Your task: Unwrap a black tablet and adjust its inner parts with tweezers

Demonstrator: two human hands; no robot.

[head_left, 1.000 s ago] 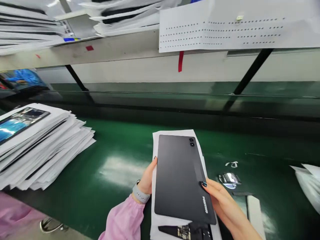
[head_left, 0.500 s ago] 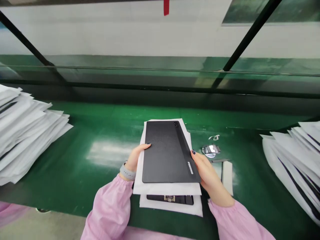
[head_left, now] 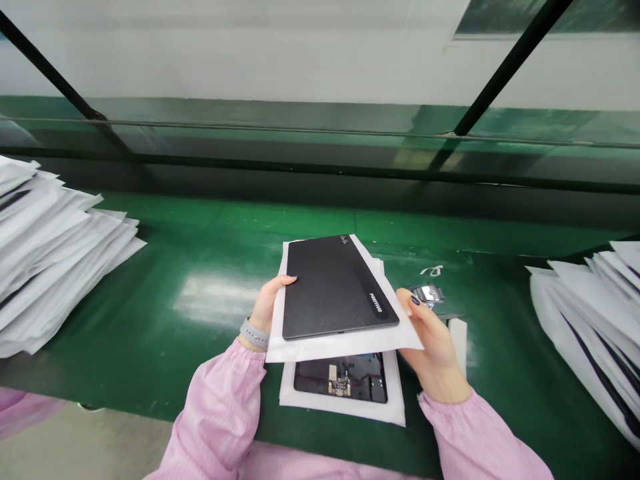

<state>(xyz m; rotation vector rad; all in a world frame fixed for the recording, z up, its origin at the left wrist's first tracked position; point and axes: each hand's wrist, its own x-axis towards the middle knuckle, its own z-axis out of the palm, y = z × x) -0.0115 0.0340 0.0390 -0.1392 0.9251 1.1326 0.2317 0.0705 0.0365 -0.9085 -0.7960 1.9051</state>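
**Item:** one black tablet (head_left: 330, 288), back face up, twin camera lenses at the far end, a small wordmark near the right edge. It is held above the counter on a white paper sheet (head_left: 345, 347), tilted slightly. It likely handles as a light, stiff, slim slab, though its matte back may prove slick and its lenses are the fragile spot; the long edges look like the safest hold.

**Hands:** the left hand (head_left: 270, 308) is at the tablet's near-left edge, its fingers (head_left: 290, 279) curled over onto the back, pressed together rather than spread. The right hand (head_left: 436, 350) is at the sheet's right corner, just beside the tablet, and appears to pinch the paper between thumb and hidden fingers (head_left: 414, 301). Pink sleeves (head_left: 215, 410) cover both forearms; a grey wristband (head_left: 254, 335) circles the left wrist.

**Surroundings:** below the tablet, a dark panel with a small circuit board (head_left: 340, 380) lies on a second white sheet (head_left: 340, 408). Left of the tablet stands a stack of white paper-wrapped packets (head_left: 55, 257); to the right stands another (head_left: 590, 313). The glossy green counter (head_left: 215, 230) carries it all — a small metallic piece (head_left: 426, 293) lies just beyond the right hand, and black struts (head_left: 513, 67) rise behind a glass panel (head_left: 260, 127).
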